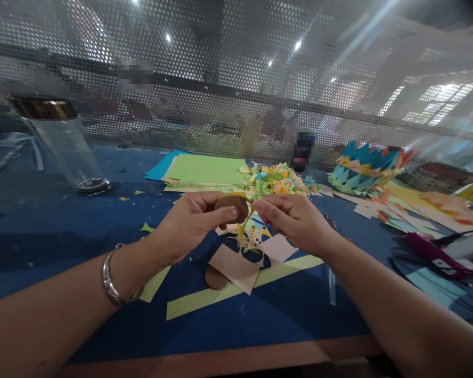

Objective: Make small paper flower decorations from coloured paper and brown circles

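My left hand [199, 218] grips a round brown disc [236, 205] between thumb and fingers. Yellow paper [241, 195] shows along the disc's upper edge, and a narrow piece of it hangs down between my hands. The fingertips of my right hand [286, 212] are closed in a pinch on the yellow paper at the disc's right side. Below my hands lie a pale pink paper piece [234, 266] with curved cut-outs and a second brown disc [216, 278], partly under it. A long pale yellow strip [189, 306] runs beneath both.
Behind my hands are stacked green sheets [207, 169] and a heap of paper scraps [278, 178]. A glass bottle [65, 142] stands left. At right are folded-paper rings [362, 167], a purple device [433, 254] and cables. A perforated metal screen [220, 73] backs the blue table.
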{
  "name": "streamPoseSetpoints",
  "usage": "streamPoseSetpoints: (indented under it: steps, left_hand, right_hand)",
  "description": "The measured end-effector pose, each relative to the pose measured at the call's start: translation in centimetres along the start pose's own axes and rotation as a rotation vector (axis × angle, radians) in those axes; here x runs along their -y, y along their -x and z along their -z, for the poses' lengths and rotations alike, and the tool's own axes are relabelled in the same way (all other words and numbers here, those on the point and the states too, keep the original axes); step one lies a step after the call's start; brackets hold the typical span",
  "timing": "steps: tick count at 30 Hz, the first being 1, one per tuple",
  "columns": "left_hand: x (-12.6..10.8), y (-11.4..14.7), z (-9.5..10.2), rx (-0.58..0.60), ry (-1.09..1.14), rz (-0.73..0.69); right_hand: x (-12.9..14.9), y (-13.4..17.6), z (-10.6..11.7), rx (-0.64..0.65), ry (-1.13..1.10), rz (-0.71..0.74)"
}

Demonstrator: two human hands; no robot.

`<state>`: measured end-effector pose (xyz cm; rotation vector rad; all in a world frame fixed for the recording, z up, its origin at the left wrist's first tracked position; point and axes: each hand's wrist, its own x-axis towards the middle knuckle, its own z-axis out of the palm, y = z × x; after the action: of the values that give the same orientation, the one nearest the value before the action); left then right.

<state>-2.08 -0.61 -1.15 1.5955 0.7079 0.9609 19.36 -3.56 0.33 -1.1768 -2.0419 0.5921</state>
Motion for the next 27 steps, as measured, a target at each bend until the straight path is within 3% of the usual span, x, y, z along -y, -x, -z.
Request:
streamPoseSetpoints:
  steps: [12,27]
  left_hand:
    - [-0.28,0.08,-0.03,0.047,0.021,0.076]
    - [-0.14,0.08,0.19,0.038,0.004,0.069]
  right_hand:
    - [-0.18,-0.04,0.04,0.010,0.008,0.032]
    - [-0.34,0.02,0.07,0.004,0.031,0.011]
